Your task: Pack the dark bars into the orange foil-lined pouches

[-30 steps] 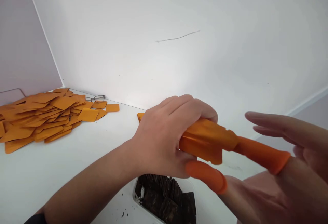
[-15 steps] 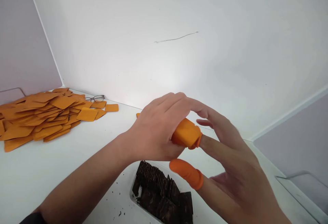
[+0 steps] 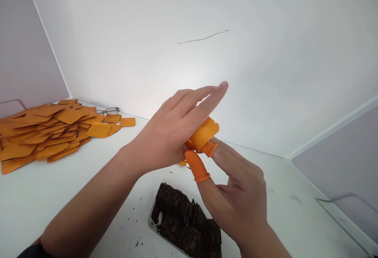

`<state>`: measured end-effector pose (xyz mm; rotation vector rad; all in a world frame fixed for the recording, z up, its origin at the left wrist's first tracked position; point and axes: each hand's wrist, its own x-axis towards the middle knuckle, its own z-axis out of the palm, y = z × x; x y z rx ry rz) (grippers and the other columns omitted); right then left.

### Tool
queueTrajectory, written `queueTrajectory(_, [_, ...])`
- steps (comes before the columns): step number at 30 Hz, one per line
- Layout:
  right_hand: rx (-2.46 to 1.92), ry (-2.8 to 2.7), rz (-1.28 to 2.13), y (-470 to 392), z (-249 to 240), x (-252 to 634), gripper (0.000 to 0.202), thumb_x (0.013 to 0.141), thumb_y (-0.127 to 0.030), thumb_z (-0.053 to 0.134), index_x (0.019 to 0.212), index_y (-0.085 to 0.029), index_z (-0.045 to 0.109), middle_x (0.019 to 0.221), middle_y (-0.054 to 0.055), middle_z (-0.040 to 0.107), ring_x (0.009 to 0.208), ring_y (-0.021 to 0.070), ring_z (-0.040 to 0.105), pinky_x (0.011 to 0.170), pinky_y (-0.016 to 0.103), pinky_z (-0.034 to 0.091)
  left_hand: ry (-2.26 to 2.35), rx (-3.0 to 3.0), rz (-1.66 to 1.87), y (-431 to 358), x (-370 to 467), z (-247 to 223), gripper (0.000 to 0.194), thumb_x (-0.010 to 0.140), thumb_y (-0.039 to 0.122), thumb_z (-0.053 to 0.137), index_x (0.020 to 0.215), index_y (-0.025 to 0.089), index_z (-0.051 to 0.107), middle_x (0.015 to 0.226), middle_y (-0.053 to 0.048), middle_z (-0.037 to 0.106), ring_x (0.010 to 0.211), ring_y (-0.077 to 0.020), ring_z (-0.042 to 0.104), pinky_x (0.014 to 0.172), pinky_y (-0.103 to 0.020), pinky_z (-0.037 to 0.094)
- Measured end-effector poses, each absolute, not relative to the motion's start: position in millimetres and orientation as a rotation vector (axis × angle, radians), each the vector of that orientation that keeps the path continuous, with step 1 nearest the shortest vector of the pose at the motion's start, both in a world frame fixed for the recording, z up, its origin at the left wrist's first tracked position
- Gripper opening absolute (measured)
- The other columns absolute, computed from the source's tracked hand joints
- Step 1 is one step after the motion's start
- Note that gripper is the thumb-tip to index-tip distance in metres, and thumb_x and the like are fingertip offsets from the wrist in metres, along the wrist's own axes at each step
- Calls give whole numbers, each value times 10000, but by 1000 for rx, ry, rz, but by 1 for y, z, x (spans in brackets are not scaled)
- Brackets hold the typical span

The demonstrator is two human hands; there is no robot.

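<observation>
A small orange paper envelope (image 3: 206, 132) with a notched edge is held up in front of me. My left hand (image 3: 174, 128) grips it between thumb and palm side, its other fingers stretched toward the upper right. Orange rubber finger cots cover the thumb (image 3: 197, 166) and a fingertip (image 3: 210, 149) of my right hand (image 3: 236, 187). Those two digits close on the envelope's lower side; the exact contact is partly hidden. Below the hands stands a clear plastic tub (image 3: 151, 224) holding rows of thin dark brown squares (image 3: 177, 210).
A large heap of orange envelopes (image 3: 44, 132) lies on the white table (image 3: 118, 199) at left. Glasses (image 3: 110, 111) rest behind it near the wall (image 3: 147, 53). Dark crumbs (image 3: 137, 244) lie left of the tub. More orange paper (image 3: 183, 163) shows under my left hand.
My right hand has moved left and its covered thumb has come up to the envelope. My left fingers have straightened, and the envelope has shifted slightly up and left.
</observation>
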<state>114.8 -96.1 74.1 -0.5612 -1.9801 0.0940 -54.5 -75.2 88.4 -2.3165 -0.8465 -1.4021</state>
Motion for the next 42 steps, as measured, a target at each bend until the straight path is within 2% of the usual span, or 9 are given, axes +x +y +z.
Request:
queueTrajectory(2, [-537,-1966,103,-99,76,114,138,883,-83,631,875,-219,612,908,7,723,733,120,658,598,254,542,-774,-2417,-1445,-75,-56,90,801,862,121,569,1601,313,327,1581,-74,511,1408,-288,541,1159,-506,478])
queueTrajectory(6, [-434,-1939,188,-103,81,118,144,897,-109,653,895,-236,585,822,-8,640,725,109,611,548,236,470,-645,-2558,-1516,-78,-60,93,910,812,128,617,1624,377,290,1303,-11,705,1389,-279,574,1154,-487,508])
queueTrajectory(9, [-418,-1984,51,-101,81,125,96,940,-211,667,1024,-216,620,1096,65,682,864,136,627,661,278,524,-620,-2598,-1544,-77,-62,89,904,768,72,582,1598,359,367,1177,-3,738,1208,-249,673,1035,-424,579])
queueTrajectory(13, [-446,-2069,-218,-97,83,139,97,965,-269,629,1017,-187,636,1429,138,569,1133,225,609,864,394,551,-490,-2627,-1618,-68,-62,82,897,737,65,528,1589,317,403,1099,-5,744,976,-190,708,875,-344,610])
queueTrajectory(21, [-562,-2257,170,-101,101,166,383,1087,-327,419,1411,-419,602,1623,-97,418,1543,190,365,1207,338,482,-231,-2703,-1762,-62,-58,78,792,732,27,468,1496,227,543,1272,-69,742,1123,-230,728,863,-341,636])
queueTrajectory(28, [-625,-2485,417,-92,103,175,483,1112,-484,288,1593,-491,335,1704,-207,176,1620,130,40,1313,299,232,-476,-2840,-1683,-69,-60,79,764,796,113,609,1527,307,503,1134,1,780,853,-154,731,734,-285,600])
queueTrajectory(32, [-568,-2488,343,-88,98,168,456,1118,-410,305,1553,-533,371,1697,-265,88,1618,139,-24,1340,341,210,-758,-2944,-1617,-78,-63,82,749,865,229,706,1560,338,448,1085,15,772,904,-172,726,737,-303,614])
queueTrajectory(37, [-615,-2390,173,-86,92,161,326,1105,-439,366,1219,-349,657,1727,-177,123,1635,190,-5,1378,421,78,-820,-3050,-1543,-79,-65,88,665,930,241,675,1546,367,459,1052,31,763,1012,-172,734,874,-300,629])
queueTrajectory(42, [-517,-2395,226,-81,93,161,481,1073,-608,328,991,-285,674,1698,-157,251,1635,236,37,1358,407,260,-698,-3168,-1625,-75,-56,87,513,978,266,624,1469,391,542,1101,61,767,913,-118,729,869,-267,629])
